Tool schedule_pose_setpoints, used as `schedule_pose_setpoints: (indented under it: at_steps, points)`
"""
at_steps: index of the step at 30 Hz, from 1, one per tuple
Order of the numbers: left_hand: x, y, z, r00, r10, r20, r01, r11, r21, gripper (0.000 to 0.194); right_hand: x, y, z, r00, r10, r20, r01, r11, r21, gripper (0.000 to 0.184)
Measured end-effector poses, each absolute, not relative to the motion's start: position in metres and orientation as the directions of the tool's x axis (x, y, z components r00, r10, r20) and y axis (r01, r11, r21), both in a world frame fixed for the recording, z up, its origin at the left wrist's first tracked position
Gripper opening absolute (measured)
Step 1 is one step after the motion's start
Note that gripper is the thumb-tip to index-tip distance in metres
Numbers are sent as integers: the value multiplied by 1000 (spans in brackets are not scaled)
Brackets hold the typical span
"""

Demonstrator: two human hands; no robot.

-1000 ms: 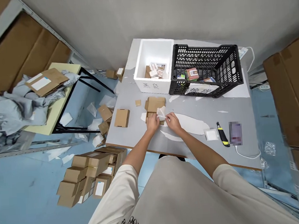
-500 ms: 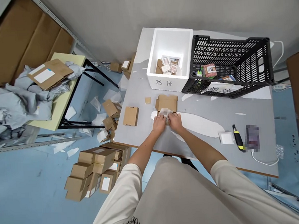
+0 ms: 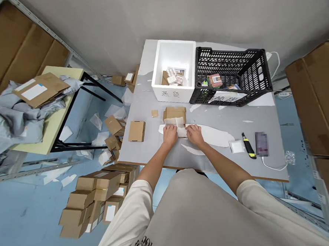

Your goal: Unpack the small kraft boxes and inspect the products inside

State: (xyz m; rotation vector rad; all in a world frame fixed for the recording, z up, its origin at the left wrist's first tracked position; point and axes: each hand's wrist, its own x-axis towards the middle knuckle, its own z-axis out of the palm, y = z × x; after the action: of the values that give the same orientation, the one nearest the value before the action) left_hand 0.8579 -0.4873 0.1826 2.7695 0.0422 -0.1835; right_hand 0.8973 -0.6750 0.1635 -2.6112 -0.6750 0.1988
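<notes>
An open cardboard box lies on the grey table in front of me, its lid flap folded back. Thin whitish wrapping paper spreads over its near part, and whatever lies under the paper is hidden. My left hand pinches the left edge of this paper. On the opposite side, my right hand has its fingers closed at the paper's right edge. A closed flat cardboard box rests to the left, and a small tan square sits between it and the open box.
A white foam box and a black plastic crate, both holding small packages, stand at the back. On the right are a white square packet, a black-and-yellow cutter and a blurred phone. Cardboard boxes are stacked on the floor.
The wrapping paper, bunched between my fingers before, is now spread flatter and wider. My hands have moved farther apart. The whole view has shifted slightly.
</notes>
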Motion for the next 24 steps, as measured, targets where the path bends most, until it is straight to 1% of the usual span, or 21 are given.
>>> schedule_pose_setpoints:
  at_steps: [2, 5, 10, 15, 19, 21, 24]
  points:
    - [860, -500, 193, 996, -32, -87, 4, -923, 385, 26, 895, -697, 167, 896, 444, -18, 390, -805, -447, 34]
    - [863, -531, 207, 990, -133, -42, -106, -911, 399, 26, 890, -736, 169, 927, 374, -23, 326, -834, -445, 34]
    - [869, -605, 216, 961, -272, -57, -226, -882, 414, 29, 882, -819, 166, 956, 292, -40, 247, -867, -433, 33]
    - [874, -694, 210, 944, -319, -91, -246, -858, 451, 35, 882, -918, 165, 975, 212, -71, 163, -893, -419, 33]
    - [877, -767, 201, 922, -361, -141, -269, -859, 436, 35, 886, -996, 166, 978, 156, -141, 92, -920, -380, 34]
    - [876, -800, 193, 913, -367, -179, -267, -868, 418, 34, 888, -1029, 164, 972, 148, -184, 73, -929, -362, 35]
    - [871, -845, 176, 902, -351, -252, -228, -882, 411, 35, 889, -1064, 158, 955, 173, -242, 81, -934, -349, 34]
